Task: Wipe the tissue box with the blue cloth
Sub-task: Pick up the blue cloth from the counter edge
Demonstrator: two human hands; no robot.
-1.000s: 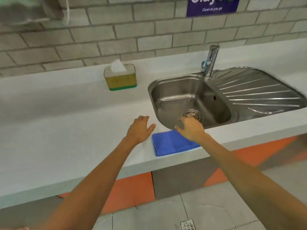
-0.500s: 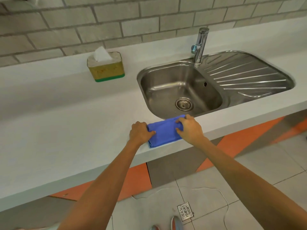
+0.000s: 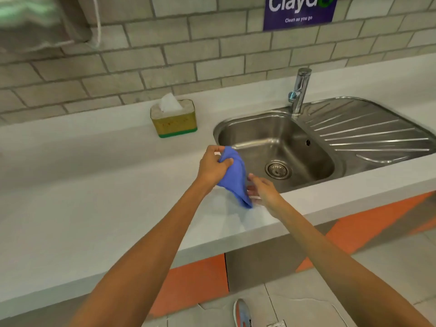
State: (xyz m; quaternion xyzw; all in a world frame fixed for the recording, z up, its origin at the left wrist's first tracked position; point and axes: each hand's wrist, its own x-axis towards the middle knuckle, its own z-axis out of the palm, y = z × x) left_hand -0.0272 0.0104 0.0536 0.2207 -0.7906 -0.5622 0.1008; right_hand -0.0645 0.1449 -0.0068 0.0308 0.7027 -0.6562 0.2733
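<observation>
The tissue box [image 3: 174, 121] is yellow with a green base and a white tissue sticking out of its top. It stands at the back of the grey counter, left of the sink. The blue cloth [image 3: 236, 178] hangs crumpled above the counter's front part. My left hand [image 3: 213, 167] is shut on the cloth's top end. My right hand [image 3: 262, 191] is at the cloth's lower end with fingers spread, touching or nearly touching it. Both hands are well in front of the tissue box.
A steel sink [image 3: 276, 147] with a drain and a ribbed draining board [image 3: 368, 131] lies to the right, with a tap [image 3: 299, 90] behind it. The grey counter [image 3: 94, 197] stretches left. A brick wall with a purple sign [image 3: 299, 10] is behind.
Both hands came down onto the folded cloth at the counter's edge. My left hand has since lifted it off the counter, and it now hangs unfolded; my right hand has loosened.
</observation>
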